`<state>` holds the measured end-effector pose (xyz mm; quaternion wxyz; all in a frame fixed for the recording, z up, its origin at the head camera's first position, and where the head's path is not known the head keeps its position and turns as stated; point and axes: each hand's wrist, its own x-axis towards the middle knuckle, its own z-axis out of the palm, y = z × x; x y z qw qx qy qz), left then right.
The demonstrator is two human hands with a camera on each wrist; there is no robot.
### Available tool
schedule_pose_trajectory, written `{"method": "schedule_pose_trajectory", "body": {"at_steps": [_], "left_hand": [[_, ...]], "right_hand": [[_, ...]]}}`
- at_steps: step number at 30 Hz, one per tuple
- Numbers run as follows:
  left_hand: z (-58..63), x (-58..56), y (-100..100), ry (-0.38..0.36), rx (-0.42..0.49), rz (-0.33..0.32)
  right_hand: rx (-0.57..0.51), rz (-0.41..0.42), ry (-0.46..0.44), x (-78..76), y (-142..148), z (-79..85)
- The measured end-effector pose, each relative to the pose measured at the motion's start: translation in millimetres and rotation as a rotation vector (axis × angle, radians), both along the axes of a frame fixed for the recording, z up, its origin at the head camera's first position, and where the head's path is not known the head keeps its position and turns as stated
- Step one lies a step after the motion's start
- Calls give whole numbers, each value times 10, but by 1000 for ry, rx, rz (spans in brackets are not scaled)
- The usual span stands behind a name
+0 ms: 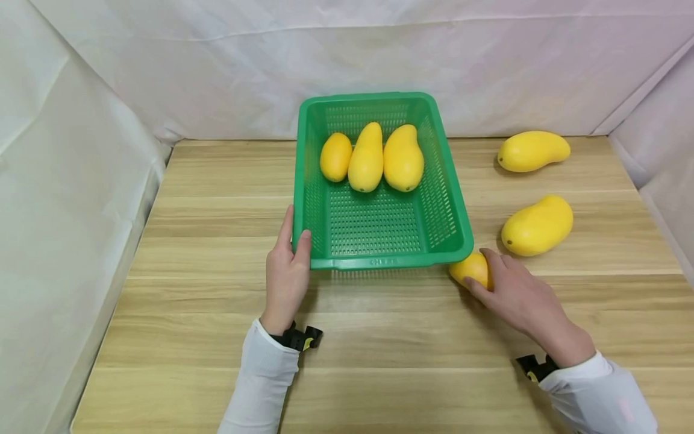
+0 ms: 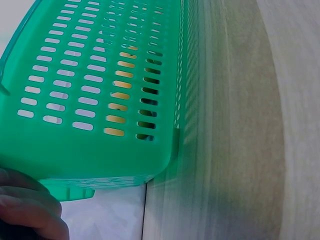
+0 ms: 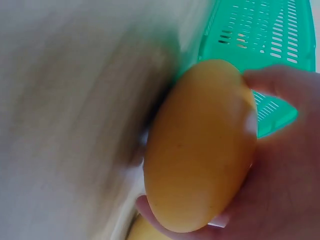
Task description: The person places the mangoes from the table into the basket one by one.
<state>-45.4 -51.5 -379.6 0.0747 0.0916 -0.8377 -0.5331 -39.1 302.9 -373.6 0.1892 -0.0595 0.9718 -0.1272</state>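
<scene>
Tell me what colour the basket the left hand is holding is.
The basket is green; the head view shows it best.

Smooth, semi-glossy moulded plastic for the green rectangular slotted basket (image 1: 379, 263), pierced like open mesh. Smooth, waxy-looking skin with a mild sheen on the orange-yellow egg-shaped fruit (image 3: 200, 150) and the yellow elongated mango-like fruits (image 1: 365, 166). Streaky wood grain, flat and near matt, across the pale brown wooden-looking broad tabletop (image 1: 390, 374). Matt, creased cloth in the white hanging fabric backdrop (image 1: 217, 72). Soft, dull, wrinkled cloth along the pale grey-white tubular sleeves (image 1: 265, 377). Hard, plastic-looking finish on the small black blocky wrist devices (image 1: 295, 339).
</scene>
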Motion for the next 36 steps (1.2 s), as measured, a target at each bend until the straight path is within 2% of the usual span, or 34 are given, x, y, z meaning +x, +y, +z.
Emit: {"method": "schedule_pose_trajectory", "body": {"at_steps": [5, 17, 27, 36], "left_hand": [[-2, -2, -6, 6, 4, -3], [-3, -4, -17, 13, -2, 6], [8, -20, 0, 10, 20, 2], [6, -12, -9, 5, 21, -3]], "right_hand": [[-25, 11, -6, -18, -17, 39], [-83, 57, -24, -9, -78, 5], [-100, 202, -30, 130, -98, 55], [-117, 213, -29, 129, -105, 85]]}}
